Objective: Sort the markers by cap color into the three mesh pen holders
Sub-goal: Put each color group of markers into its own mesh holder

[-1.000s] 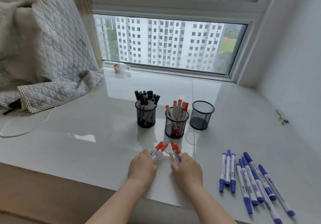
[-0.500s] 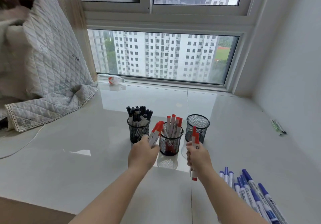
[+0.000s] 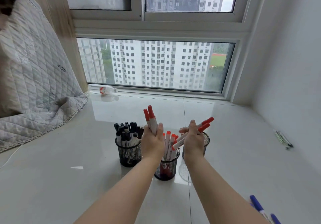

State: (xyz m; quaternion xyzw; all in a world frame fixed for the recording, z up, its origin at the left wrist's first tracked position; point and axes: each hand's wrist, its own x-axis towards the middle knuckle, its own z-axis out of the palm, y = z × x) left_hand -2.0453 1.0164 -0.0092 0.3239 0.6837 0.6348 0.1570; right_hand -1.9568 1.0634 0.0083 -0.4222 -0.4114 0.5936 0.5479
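Three black mesh holders stand in a row. The left holder [image 3: 129,156] is full of black-capped markers [image 3: 128,131]. The middle holder [image 3: 166,170] has several red-capped markers [image 3: 169,141] in it. The right holder [image 3: 206,141] is mostly hidden behind my right hand. My left hand [image 3: 152,143] grips two red-capped markers [image 3: 150,119] that point up, just left of the middle holder. My right hand [image 3: 193,141] holds two red-capped markers [image 3: 202,127] tilted to the right, above the middle and right holders. Blue-capped markers [image 3: 257,204] lie at the bottom right.
A quilted blanket [image 3: 34,84] is piled at the left on the glossy white sill [image 3: 69,154]. A small plastic bottle [image 3: 104,89] lies by the window. Thin green sticks [image 3: 283,139] lie near the right wall. A white cord [image 3: 10,157] trails at the left edge.
Both hands picked up red-capped markers from the sill and lifted them to the middle holder. The camera has tilted up, so the blue markers have slid to the frame's bottom right.
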